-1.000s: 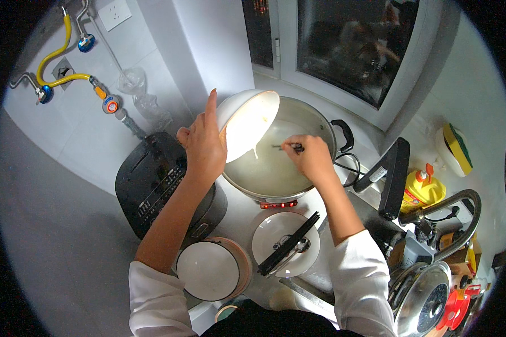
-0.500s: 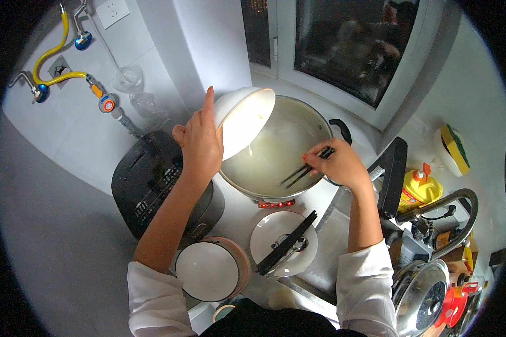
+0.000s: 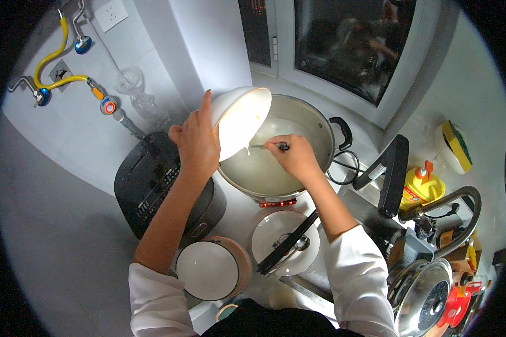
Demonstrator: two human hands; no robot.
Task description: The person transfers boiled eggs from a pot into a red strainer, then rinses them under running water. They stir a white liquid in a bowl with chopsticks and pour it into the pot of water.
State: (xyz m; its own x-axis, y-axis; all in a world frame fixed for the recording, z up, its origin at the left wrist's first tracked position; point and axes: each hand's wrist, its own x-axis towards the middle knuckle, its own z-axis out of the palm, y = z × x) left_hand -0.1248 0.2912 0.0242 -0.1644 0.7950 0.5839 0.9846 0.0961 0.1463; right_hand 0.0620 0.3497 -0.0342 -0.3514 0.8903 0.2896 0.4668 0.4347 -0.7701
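Observation:
My left hand [image 3: 198,137] grips a white bowl [image 3: 243,121] by its outer side, tipped over the left part of a large steel pot [image 3: 319,116]. A pale drip hangs from the bowl's lower rim. Black chopsticks [image 3: 283,146] are pinched in my right hand [image 3: 295,158] above the pot, their tips pointing left towards the bowl's rim. Cloudy, whitish liquid [image 3: 270,172] lies in the pot, which has a black side handle [image 3: 340,132].
Left of the pot stands a black rice cooker [image 3: 146,188]. Nearer me are a white bowl [image 3: 207,271] and a plate [image 3: 262,227] bearing more chopsticks and a spoon. To the right are a sink with a curved faucet [image 3: 471,197], a yellow bottle [image 3: 424,188] and a glass lid [image 3: 424,303].
My right hand has moved left across the pot with the chopsticks, from near the right handle to close by the bowl's rim. The tilted bowl has shifted only slightly left.

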